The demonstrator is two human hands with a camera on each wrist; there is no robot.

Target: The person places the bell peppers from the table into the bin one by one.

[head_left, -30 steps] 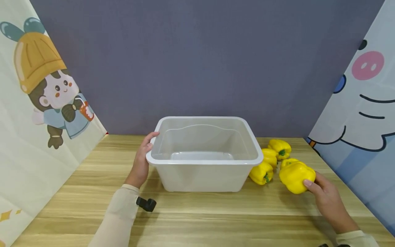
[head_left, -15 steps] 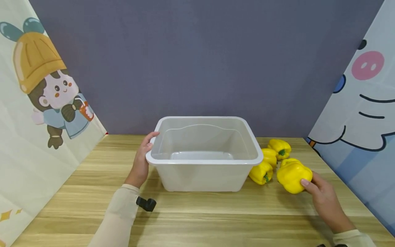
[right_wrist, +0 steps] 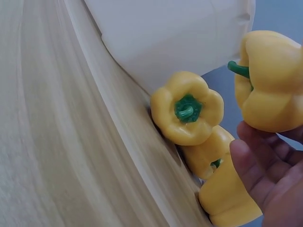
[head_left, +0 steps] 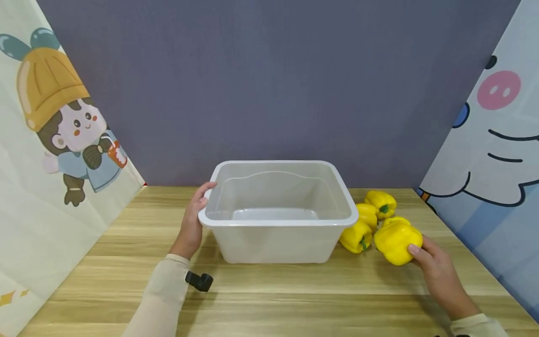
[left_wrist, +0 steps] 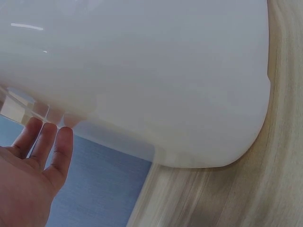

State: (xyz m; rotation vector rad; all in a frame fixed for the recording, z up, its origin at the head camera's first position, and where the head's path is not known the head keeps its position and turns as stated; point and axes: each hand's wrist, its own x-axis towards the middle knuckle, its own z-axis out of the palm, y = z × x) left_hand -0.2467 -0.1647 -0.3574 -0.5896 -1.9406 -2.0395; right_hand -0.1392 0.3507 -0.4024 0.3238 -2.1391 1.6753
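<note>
A white plastic storage bin (head_left: pixel 278 243) stands in the middle of the table, with nothing visible inside. My left hand (head_left: pixel 193 220) holds its left rim; in the left wrist view the fingers (left_wrist: pixel 61 151) touch the wall's outside. To the right of the bin, my right hand (head_left: pixel 440 269) holds a yellow bell pepper (head_left: pixel 396 243), its green stem showing in the right wrist view. Beside the bin lie more yellow bell peppers: one in front (right_wrist: pixel 187 109), one behind it (head_left: pixel 367 215) and one farther back (head_left: pixel 381 202). Whether another hides behind the held pepper, I cannot tell.
The wood-grain table (head_left: pixel 269 299) meets a grey-blue back panel (head_left: pixel 269 84). Printed cartoon sheets stand at the left (head_left: pixel 25 196) and right (head_left: pixel 505 187) sides. A small black device (head_left: pixel 200 281) sits on my left wrist.
My right hand has moved slightly left with the yellow bell pepper, closer to the other peppers. My left hand stays on the bin's rim. The view has shifted a little.
</note>
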